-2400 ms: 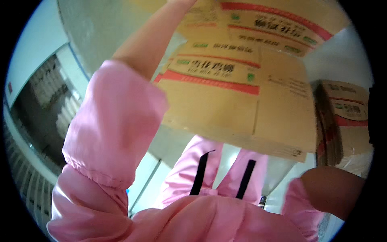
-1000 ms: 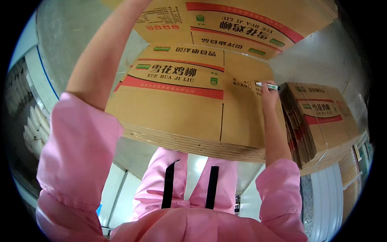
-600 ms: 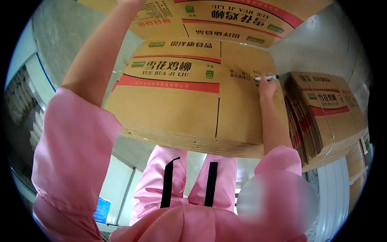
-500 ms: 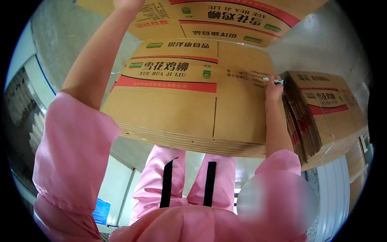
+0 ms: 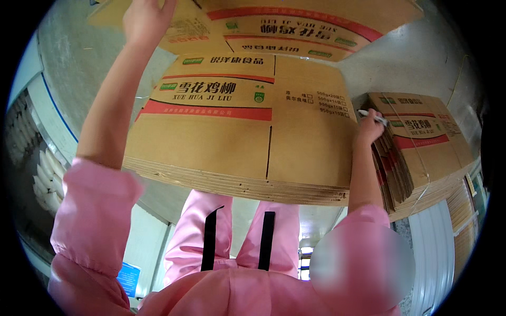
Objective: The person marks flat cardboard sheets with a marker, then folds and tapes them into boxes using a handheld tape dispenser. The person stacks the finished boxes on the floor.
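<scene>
Under the hands: a stack of flattened cartons (image 5: 237, 142), brown cardboard, red band and green marks on the top sheet.
Right hand (image 5: 369, 128): closed round a pen (image 5: 371, 116), its tip at the stack's right edge, forearm rising straight from a pink sleeve.
Left hand (image 5: 145, 18): arm stretched far up, fingers spread on another flat carton (image 5: 184, 31); grip unclear.
Further cartons: one more flat sheet (image 5: 305, 26) above; a second bundled stack (image 5: 421, 147) just right of the pen hand.
Stacks counted: two.
</scene>
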The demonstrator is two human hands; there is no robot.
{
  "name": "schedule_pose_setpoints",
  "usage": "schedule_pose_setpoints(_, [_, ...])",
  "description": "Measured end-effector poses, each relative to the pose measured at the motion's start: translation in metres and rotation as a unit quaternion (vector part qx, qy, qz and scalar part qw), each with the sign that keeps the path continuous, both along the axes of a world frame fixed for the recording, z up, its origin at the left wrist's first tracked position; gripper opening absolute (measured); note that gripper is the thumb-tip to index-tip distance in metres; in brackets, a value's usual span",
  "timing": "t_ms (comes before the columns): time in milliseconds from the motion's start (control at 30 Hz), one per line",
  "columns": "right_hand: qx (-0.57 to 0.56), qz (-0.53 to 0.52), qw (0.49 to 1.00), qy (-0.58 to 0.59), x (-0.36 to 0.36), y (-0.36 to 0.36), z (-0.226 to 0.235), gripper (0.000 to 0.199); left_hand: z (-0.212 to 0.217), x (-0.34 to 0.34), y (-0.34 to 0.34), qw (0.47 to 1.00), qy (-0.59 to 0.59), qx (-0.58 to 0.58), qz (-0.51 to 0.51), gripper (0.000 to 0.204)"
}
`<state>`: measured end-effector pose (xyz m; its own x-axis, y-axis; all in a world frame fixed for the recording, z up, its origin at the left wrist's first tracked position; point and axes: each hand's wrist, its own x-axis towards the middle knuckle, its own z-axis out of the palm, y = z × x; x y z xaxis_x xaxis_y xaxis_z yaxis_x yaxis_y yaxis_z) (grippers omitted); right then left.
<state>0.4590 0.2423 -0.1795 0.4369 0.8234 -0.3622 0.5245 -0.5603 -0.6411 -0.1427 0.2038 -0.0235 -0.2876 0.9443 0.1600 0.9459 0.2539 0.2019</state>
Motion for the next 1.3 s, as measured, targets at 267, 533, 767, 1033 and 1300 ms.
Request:
schedule_pose_setpoints(267, [0.326,0.151,0.931,0.06,-0.112,0.056,0.272,0.026,0.091,0.019,-0.106,0.884,-0.292,-0.287,-0.227,0.017])
schedule_pose_setpoints(533, [-0.135,0.301,0.932,0.149,-0.172,-0.004,0.062,0.014,-0.022,-0.038,0.031,0.993,-0.066,0.063,0.074,0.063])
schedule_pose_setpoints(767, [-0.213,0.245,0.946,0.019,-0.144,-0.052,-0.024,0.017,-0.03,-0.036,0.044,0.978,0.035,-0.173,0.112,0.073])
schedule_pose_setpoints(1033, [-0.159,0.185,0.97,-0.02,-0.086,-0.031,-0.042,0.029,-0.019,-0.051,0.044,0.99,0.029,-0.119,0.072,0.065])
schedule_pose_setpoints(1300, [-0.135,0.21,0.964,-0.087,-0.01,0.005,-0.028,0.025,-0.016,-0.045,0.011,0.998,-0.009,-0.033,0.05,0.06])
